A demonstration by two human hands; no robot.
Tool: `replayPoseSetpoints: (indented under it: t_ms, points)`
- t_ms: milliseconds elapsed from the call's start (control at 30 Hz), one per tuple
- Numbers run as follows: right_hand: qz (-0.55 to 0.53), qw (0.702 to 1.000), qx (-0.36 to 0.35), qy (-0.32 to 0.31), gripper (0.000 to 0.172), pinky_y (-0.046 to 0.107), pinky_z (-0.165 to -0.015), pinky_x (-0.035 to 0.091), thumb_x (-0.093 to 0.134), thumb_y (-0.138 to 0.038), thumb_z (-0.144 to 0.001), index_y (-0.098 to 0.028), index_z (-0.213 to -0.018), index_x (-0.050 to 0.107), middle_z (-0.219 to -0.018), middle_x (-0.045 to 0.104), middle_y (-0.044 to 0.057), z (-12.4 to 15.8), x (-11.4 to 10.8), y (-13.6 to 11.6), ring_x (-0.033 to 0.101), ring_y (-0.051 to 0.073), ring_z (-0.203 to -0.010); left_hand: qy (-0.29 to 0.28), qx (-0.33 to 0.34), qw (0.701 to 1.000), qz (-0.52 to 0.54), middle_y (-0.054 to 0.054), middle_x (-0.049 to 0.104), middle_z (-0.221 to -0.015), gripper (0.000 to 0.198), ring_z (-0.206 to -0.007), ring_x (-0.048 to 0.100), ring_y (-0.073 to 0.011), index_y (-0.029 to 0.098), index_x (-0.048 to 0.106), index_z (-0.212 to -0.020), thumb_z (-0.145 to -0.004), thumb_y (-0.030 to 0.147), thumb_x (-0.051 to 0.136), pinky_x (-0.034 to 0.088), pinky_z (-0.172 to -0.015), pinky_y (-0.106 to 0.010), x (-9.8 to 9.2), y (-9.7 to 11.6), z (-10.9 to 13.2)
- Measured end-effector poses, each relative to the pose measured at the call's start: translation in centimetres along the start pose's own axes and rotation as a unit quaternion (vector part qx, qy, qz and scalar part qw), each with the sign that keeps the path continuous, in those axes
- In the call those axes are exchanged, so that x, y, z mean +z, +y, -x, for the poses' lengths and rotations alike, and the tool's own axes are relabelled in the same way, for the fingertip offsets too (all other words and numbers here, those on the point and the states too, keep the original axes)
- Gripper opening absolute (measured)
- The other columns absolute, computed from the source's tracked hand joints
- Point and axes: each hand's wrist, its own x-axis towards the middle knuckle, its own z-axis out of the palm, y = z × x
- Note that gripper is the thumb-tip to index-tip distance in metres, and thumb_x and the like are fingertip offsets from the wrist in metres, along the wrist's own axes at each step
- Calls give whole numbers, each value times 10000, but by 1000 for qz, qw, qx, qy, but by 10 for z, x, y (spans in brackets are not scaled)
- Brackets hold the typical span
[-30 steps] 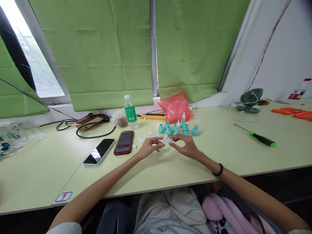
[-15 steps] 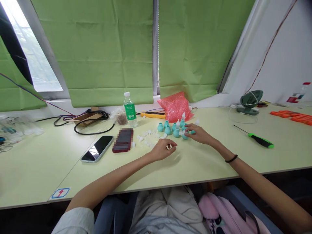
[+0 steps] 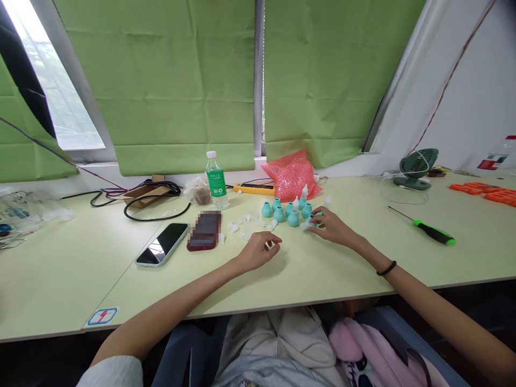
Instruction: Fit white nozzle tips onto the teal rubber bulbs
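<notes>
Several small teal rubber bulbs point(image 3: 293, 217) stand grouped on the table, and a few at the back carry translucent white pointed nozzles point(image 3: 304, 191). At the right side of the group, my right hand point(image 3: 328, 226) is closed, thumb and fingers pinching a translucent white nozzle point(image 3: 305, 226) beside the front bulbs. My left hand point(image 3: 258, 250) hovers over the table to the left, fingers curled with a gap between thumb and forefinger and nothing visible in them. Just beyond it lie loose small white plastic pieces point(image 3: 234, 228).
Left of the pieces lie a red-edged phone point(image 3: 204, 231) and a pale-cased phone point(image 3: 162, 245). Behind stand a water bottle point(image 3: 216, 183) and a pink bubble-wrap bag point(image 3: 291, 176). A screwdriver point(image 3: 433, 232), green fan point(image 3: 417, 167) and orange parts point(image 3: 475, 189) are at right.
My left hand has drawn back a little to the left. My right hand has lowered slightly with the nozzle, now nearer the table beside the front bulbs. The view has shifted slightly.
</notes>
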Motion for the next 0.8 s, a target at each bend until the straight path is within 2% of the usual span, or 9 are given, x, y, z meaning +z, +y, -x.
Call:
replayPoseSetpoints:
  t_ms: [100,200,300,367,433,500,567,667,800]
  points:
    - [-70,997,4,17,192,346,-589,512,563,-347,-660,-179,-736,615,-928,467,78,5,-2,-22,526,134,-620,15,-9,1000,8,-61,592,-821,235,-644,520,-109,133,587,-872,-707,245,463,465,-567,-218,-6,0,0]
    - [-226,973,39,3,195,303,-611,527,578,-345,-653,-182,-756,608,-958,450,69,6,0,-52,536,143,-730,27,-4,999,25,-75,557,-936,383,-725,520,-128,149,524,-1000,-654,311,548,472,-618,-242,-14,1,-1]
    - [-378,924,61,-4,193,311,-686,516,619,-323,-616,-165,-727,612,-951,461,61,-1,11,-81,534,157,-805,21,5,999,47,-74,502,-1071,546,-842,504,-154,186,449,-1095,-601,360,602,458,-699,-272,-19,1,-2]
    - [-476,876,73,-12,202,340,-704,511,633,-319,-600,-154,-715,611,-956,474,58,-8,21,-96,540,161,-807,11,-3,998,63,-66,497,-1084,540,-857,501,-158,193,442,-1102,-610,355,595,454,-691,-263,-21,-1,-1]
    - [-546,832,88,-29,209,365,-699,515,629,-323,-603,-147,-713,607,-995,480,60,-15,29,-105,548,163,-803,15,-22,997,78,-57,527,-1024,480,-798,513,-143,186,459,-1083,-635,317,569,453,-633,-238,-23,-7,-1]
    - [-575,811,101,-38,215,381,-701,513,625,-328,-606,-143,-712,601,-1032,488,65,-19,34,-109,558,162,-793,25,-55,992,109,-44,556,-912,427,-677,519,-114,167,481,-1049,-638,256,554,445,-562,-218,-26,-15,0]
    - [-574,811,112,-26,231,391,-697,511,628,-332,-600,-141,-725,595,-1013,520,71,-21,36,-109,572,160,-760,27,-95,982,161,-24,555,-787,401,-563,501,-84,142,495,-1011,-617,194,549,436,-506,-208,-32,-23,0]
    - [-550,827,120,-1,251,391,-657,518,642,-311,-587,-140,-761,581,-845,592,60,-20,37,-105,585,168,-712,-7,-127,961,244,5,517,-657,370,-464,464,-57,121,503,-964,-598,157,544,417,-440,-193,-39,-29,1]
    - [-514,853,91,7,263,375,-617,534,656,-281,-574,-152,-787,570,-752,601,32,-15,42,-102,576,166,-697,-42,-136,946,293,16,482,-608,367,-430,431,-43,116,521,-910,-578,248,606,384,-380,-175,-42,-24,3]
